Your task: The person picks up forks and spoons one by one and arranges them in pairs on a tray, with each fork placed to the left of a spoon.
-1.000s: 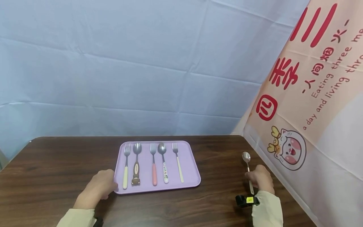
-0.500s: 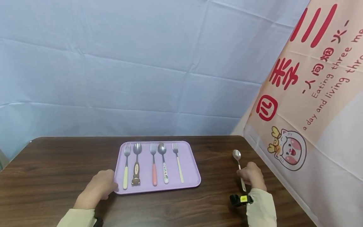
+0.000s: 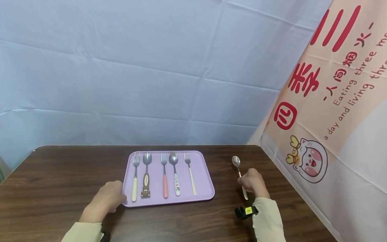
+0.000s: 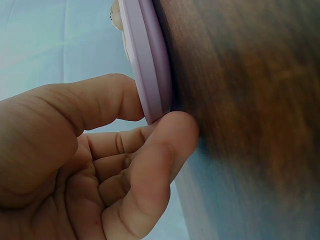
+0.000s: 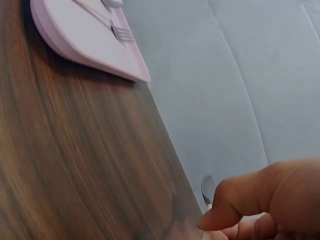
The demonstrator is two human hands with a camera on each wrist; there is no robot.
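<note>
My left hand (image 3: pixel 108 197) pinches the near-left corner of a lilac tray (image 3: pixel 205 181) between thumb and finger; the left wrist view shows the tray's rim (image 4: pixel 145 65) caught there. To the right of the tray, my right hand (image 3: pixel 253 181) holds a spoon (image 3: pixel 236 162) by its pale handle, bowl pointing away. In the right wrist view the spoon's bowl (image 5: pixel 207 187) shows beyond the thumb. On the tray lie a fork with a cream handle (image 3: pixel 134 190), a bear-handled spoon (image 3: pixel 146 181), a pink-handled fork (image 3: pixel 165 186), a spoon with a patterned handle (image 3: pixel 176 185) and a slim white-handled fork (image 3: pixel 192 181).
The dark wooden table (image 3: pixel 60 174) extends to both sides of the tray. Behind it hangs a pale blue cloth (image 3: pixel 136 74). A printed banner (image 3: pixel 326 117) runs along the right edge. A black camera strap (image 3: pixel 245 212) is on the right wrist.
My right hand has moved left with the spoon, closer to the tray. The left hand stays at the tray's corner, and the tray with its cutlery has not visibly moved.
</note>
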